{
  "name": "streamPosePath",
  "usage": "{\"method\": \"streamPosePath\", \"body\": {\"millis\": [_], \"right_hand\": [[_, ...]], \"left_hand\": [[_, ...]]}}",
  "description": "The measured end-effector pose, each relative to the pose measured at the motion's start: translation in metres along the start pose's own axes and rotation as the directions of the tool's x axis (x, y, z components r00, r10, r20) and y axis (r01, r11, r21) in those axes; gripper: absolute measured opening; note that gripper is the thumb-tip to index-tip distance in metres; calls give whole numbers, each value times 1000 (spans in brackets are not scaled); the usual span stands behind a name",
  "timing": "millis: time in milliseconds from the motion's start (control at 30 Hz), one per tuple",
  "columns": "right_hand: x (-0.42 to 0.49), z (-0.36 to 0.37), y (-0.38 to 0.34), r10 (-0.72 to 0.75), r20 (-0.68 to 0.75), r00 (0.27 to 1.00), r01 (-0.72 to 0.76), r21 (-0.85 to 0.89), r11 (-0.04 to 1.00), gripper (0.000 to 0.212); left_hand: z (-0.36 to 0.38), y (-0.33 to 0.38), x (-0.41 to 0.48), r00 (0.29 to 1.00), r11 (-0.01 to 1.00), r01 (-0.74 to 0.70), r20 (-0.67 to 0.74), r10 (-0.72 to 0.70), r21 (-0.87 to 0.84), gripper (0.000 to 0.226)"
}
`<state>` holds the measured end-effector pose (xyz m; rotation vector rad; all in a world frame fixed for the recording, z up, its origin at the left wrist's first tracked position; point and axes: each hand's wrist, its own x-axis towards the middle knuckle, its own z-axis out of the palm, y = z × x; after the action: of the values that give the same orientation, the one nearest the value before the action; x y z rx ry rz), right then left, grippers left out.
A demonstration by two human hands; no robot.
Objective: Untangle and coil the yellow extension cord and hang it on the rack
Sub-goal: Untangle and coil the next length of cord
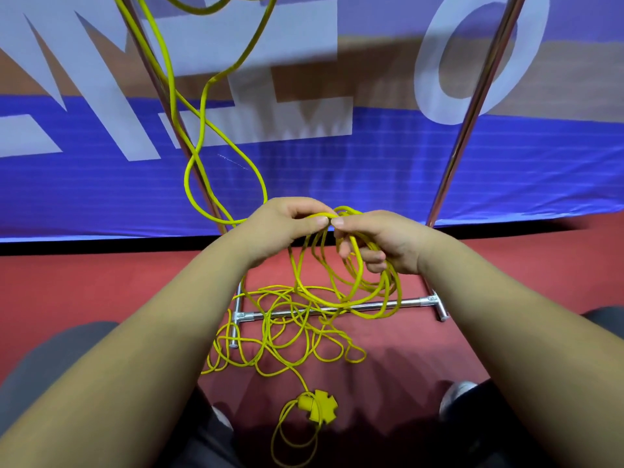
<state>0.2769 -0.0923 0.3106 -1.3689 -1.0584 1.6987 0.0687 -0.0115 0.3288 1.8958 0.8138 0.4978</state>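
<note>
Both hands are up in front of a chrome metal garment rack [471,106], working the thin yellow extension cord [351,292]. The left hand [283,228] is pinching a strand between thumb and fingers, and the right hand [381,244] has its thumb pressed on the same strand right beside it, with several hanging coils looped through its curled fingers. Those loops dangle down to about the rack's bottom crossbar [371,306].

The rest of the cord is a messy tangle on the red carpeted floor [101,282], draped over the rack's base, and it ends at a yellow cross-shaped multi-outlet socket [320,406] lying near the person's feet. Another run of cord goes up along the left upright and out of the top of the shot.

Behind the rack is a blue and tan banner [371,163] with big pale letters. I can make out an "O" on the right, the others are too cropped to read.
</note>
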Motion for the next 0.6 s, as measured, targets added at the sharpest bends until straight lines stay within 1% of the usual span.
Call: {"method": "streamPosePath", "body": {"millis": [33, 100, 167, 200, 300, 333, 367, 400, 433, 467, 500, 533, 567, 600], "right_hand": [[1, 1, 1, -9, -30, 999, 9, 0, 1000, 28], [4, 2, 4, -33, -81, 996, 34, 14, 999, 28], [6, 4, 7, -50, -108, 993, 57, 67, 996, 27], [7, 5, 7, -52, -117, 992, 64, 101, 993, 26], [4, 7, 1, -30, -127, 991, 54, 189, 981, 20], [2, 7, 0, -27, -128, 991, 53, 201, 978, 20], [1, 6, -2, -29, -133, 991, 56, 208, 977, 22], [0, 5, -2, -31, -144, 989, 62, 216, 974, 22], [0, 4, -3, -35, -158, 987, 71, 226, 972, 20], [-1, 3, -3, -38, -174, 984, 80, 239, 968, 19], [-3, 2, -4, -40, -188, 981, 89, 259, 962, 20], [-5, 0, -5, -42, -199, 979, 99, 287, 953, 21], [-7, -2, -8, -44, -203, 978, 110, 324, 940, 21], [-10, -5, -10, -47, -201, 978, 120, 367, 923, 21]], "left_hand": [[3, 1, 1, 1000, 1000, 6, -11, -6, 5, 15], [9, -2, 4, 995, 999, 37, -88, -37, 1, 15], [17, -7, 7, 987, 996, 65, -141, -73, -60, 24], [20, -10, 7, 988, 993, 65, -136, -78, -99, 26], [18, -14, 7, 994, 973, 31, -94, -54, -230, 21], [18, -12, 6, 993, 963, 13, -107, -43, -270, 23], [18, -13, 7, 987, 952, -2, -156, -48, -306, 27], [20, -13, 7, 968, 945, -9, -239, -73, -326, 31], [21, -18, 10, 931, 939, -5, -345, -121, -343, 32], [23, -26, 12, 868, 940, 16, -462, -182, -341, 31], [24, -38, 15, 787, 944, 61, -567, -245, -323, 29], [25, -49, 17, 723, 946, 149, -622, -302, -286, 26], [26, -64, 19, 708, 932, 286, -607, -361, -222, 23], [30, -73, 18, 733, 891, 440, -528, -429, -113, 22]]}}
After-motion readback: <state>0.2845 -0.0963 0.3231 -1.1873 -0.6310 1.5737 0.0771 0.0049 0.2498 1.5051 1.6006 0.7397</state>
